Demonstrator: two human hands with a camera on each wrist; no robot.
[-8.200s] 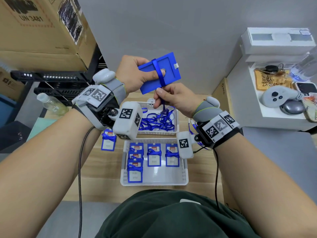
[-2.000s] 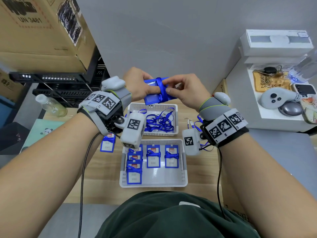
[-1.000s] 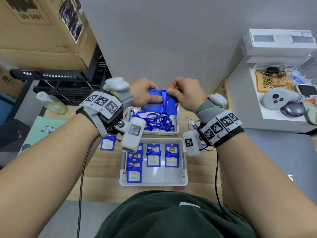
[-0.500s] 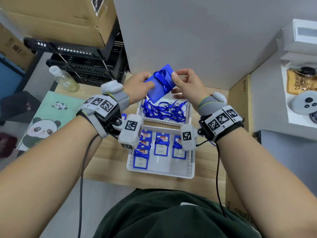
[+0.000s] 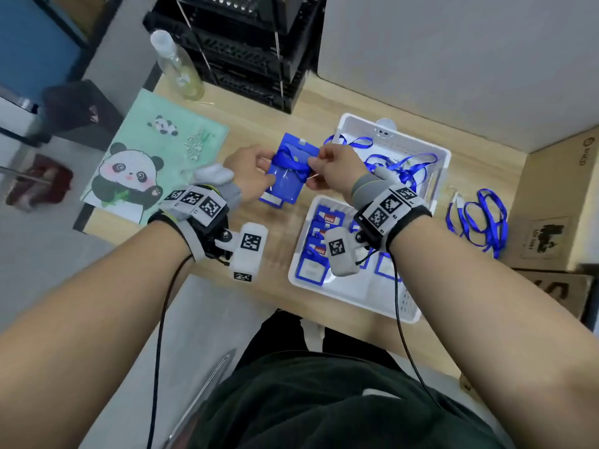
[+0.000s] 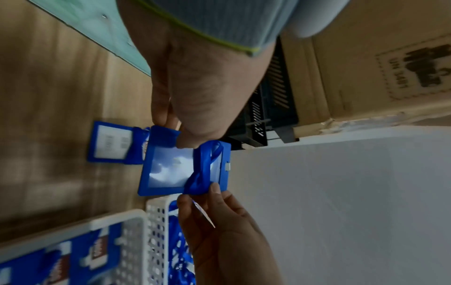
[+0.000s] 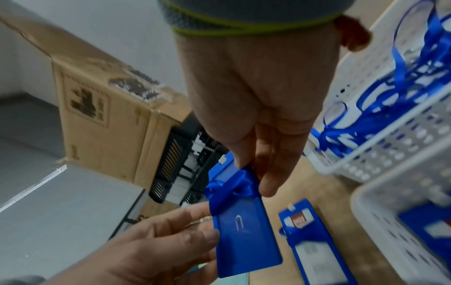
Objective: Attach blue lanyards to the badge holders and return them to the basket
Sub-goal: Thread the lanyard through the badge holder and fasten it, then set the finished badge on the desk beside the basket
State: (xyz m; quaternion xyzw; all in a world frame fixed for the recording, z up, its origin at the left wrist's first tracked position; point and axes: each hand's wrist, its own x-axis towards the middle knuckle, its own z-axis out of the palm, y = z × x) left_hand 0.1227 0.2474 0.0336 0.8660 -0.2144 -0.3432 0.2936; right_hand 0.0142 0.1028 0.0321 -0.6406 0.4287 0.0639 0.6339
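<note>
My left hand [image 5: 269, 176] grips the left edge of a blue badge holder [image 5: 287, 184] above the wooden table. A blue lanyard [image 5: 291, 161] is wound around the holder's upper part, and my right hand [image 5: 312, 164] pinches that wound lanyard [image 7: 231, 190] at the holder's right edge. In the left wrist view the holder [image 6: 168, 170] shows its clear window. Another badge holder [image 5: 270, 199] lies on the table just below the held one. The near white basket [image 5: 372, 296] holds several holders with lanyards. The far basket [image 5: 353, 124] holds loose blue lanyards.
A panda mat [image 5: 146, 163] lies at the table's left, with a clear bottle [image 5: 178, 72] and black crates [image 5: 243, 43] behind it. More loose lanyards [image 5: 476, 218] lie right of the baskets, next to a cardboard box [image 5: 551, 189].
Both hands have come down and left with the holder, from in front of the wall to just above the table. The lanyard, one strap earlier, is now bunched around the holder.
</note>
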